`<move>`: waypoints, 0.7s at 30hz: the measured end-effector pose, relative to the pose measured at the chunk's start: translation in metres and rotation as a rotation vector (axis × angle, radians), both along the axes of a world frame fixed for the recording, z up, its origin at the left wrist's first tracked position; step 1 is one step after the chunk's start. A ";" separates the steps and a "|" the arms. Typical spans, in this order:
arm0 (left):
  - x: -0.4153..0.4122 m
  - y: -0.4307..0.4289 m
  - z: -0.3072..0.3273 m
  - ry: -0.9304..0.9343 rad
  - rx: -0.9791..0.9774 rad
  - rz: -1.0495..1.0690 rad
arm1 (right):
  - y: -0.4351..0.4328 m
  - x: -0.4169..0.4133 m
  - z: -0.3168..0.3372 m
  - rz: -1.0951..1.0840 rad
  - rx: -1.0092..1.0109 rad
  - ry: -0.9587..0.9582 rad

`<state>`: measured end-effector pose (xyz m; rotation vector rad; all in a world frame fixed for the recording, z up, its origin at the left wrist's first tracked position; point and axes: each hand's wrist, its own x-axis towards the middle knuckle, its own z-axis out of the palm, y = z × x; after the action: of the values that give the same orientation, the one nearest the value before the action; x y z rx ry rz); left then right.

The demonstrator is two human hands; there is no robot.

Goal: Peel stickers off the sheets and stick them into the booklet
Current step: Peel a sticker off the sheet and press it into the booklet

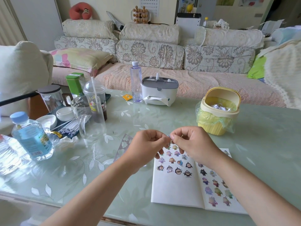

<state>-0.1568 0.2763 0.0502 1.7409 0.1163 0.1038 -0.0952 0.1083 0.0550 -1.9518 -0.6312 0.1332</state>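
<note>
The open white booklet (pixel 175 191) lies on the glass table at the front right, with several cartoon stickers stuck on both its pages. Above its top left corner my left hand (pixel 146 145) and my right hand (pixel 190 142) meet, fingers curled. Between their fingertips they pinch one small sticker (pixel 169 139), mostly hidden by the fingers. A used sticker sheet (pixel 124 144), greyish with cut-out shapes, lies flat on the table under my left hand and wrist.
A yellow mini bin (pixel 217 115) with a bag stands behind the booklet. A glass mug (pixel 88 116), cups, water bottles (pixel 31 136) and a tray crowd the left. A tall bottle (pixel 136 82) and tissue box (pixel 159 90) stand at the back. A sofa lies beyond.
</note>
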 end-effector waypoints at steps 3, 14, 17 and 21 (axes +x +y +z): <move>0.000 -0.001 0.000 0.005 0.026 -0.018 | -0.001 0.000 -0.001 -0.002 -0.027 -0.017; 0.000 -0.001 -0.001 0.017 0.100 -0.046 | -0.003 -0.001 -0.001 -0.019 -0.112 -0.064; 0.001 0.002 0.001 0.024 0.102 -0.055 | -0.004 -0.001 0.002 -0.008 -0.094 -0.049; -0.001 0.005 0.004 0.035 0.078 -0.085 | -0.004 -0.001 0.005 0.035 -0.057 0.029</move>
<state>-0.1575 0.2813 0.0539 1.8236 0.0646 0.0160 -0.0964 0.1040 0.0600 -1.9907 -0.6485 0.2030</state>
